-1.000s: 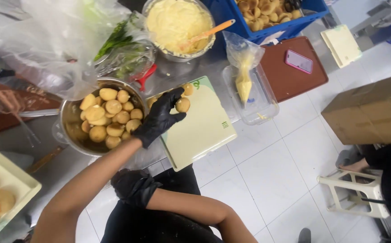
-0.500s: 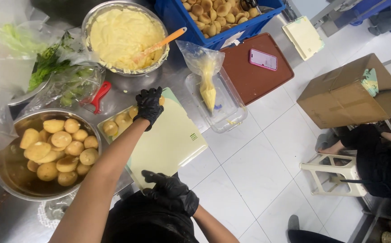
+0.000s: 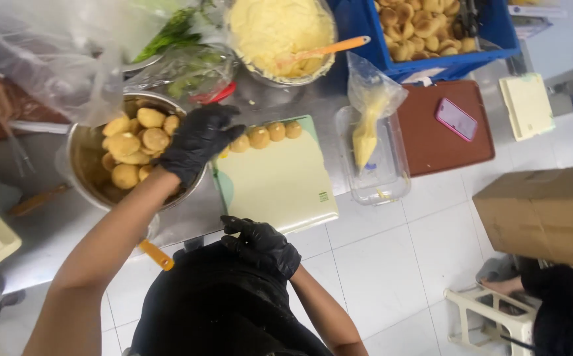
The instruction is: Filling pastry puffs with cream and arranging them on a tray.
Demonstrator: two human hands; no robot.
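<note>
My left hand [image 3: 197, 142], in a black glove, lies palm down over the right rim of a metal bowl [image 3: 82, 155] full of round golden pastry balls [image 3: 133, 142]. Its fingers point at a short row of the same balls [image 3: 266, 135] lined up on the far edge of a pale green cutting board [image 3: 276, 188]. Nothing shows in its grip. My right hand [image 3: 260, 245], also gloved in black, rests against my dark apron at the table's near edge, fingers loosely apart and holding nothing.
Behind the board stand a bowl of yellow cream [image 3: 280, 29] with an orange spatula [image 3: 329, 47], bagged greens [image 3: 174, 59] and a blue crate [image 3: 444, 66] of pastries. A filled piping bag [image 3: 369, 125] stands in a clear tub [image 3: 392, 181]. Right: brown board [image 3: 431, 148] with pink phone [image 3: 456, 118], cardboard box [image 3: 543, 214], white stool [image 3: 490, 316], another person's leg [image 3: 563, 296].
My left hand has pulled back from the board's far edge to the bowl's rim. More balls now sit in the row on the board. My right hand stays by my apron.
</note>
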